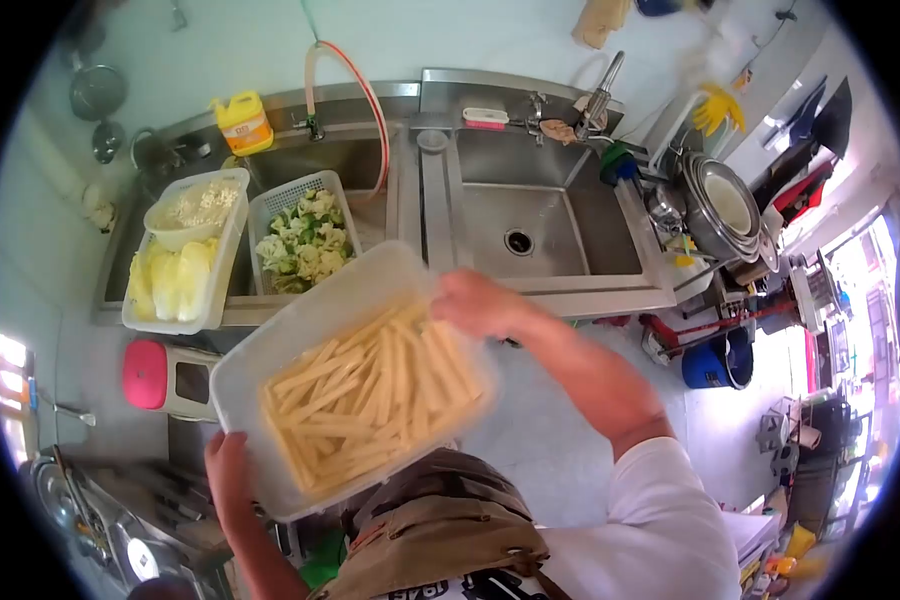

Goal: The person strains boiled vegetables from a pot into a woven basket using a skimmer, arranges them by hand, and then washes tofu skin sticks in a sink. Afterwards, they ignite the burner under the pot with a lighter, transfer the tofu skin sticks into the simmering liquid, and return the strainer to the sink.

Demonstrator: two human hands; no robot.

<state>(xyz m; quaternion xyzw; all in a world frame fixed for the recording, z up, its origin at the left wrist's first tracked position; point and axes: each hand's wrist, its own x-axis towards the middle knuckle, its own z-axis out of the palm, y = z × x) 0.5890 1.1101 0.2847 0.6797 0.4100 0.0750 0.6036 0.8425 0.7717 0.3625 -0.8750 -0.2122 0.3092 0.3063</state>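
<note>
A translucent white plastic tub (245,385) is held up in front of my body, tilted. Long pale yellow sticks (370,390) lie in it. My left hand (228,465) grips its left rim, fingers mostly hidden behind the wall. At the upper right corner, my right hand (470,303) is closed on the rim, slightly blurred. Just beyond the tub, a white basket (260,215) of cauliflower pieces (305,245) sits over the left sink. Left of it, a white tray (217,285) holds yellow-white leafy pieces (175,280) and a bowl (175,237) with small pale bits.
A steel sink (530,215) with a drain is at the right. A yellow jug (243,123) stands behind the left sink. Metal basins (720,205) are stacked at the far right. A pink-lidded bin (145,374) and a blue bucket (715,362) stand below.
</note>
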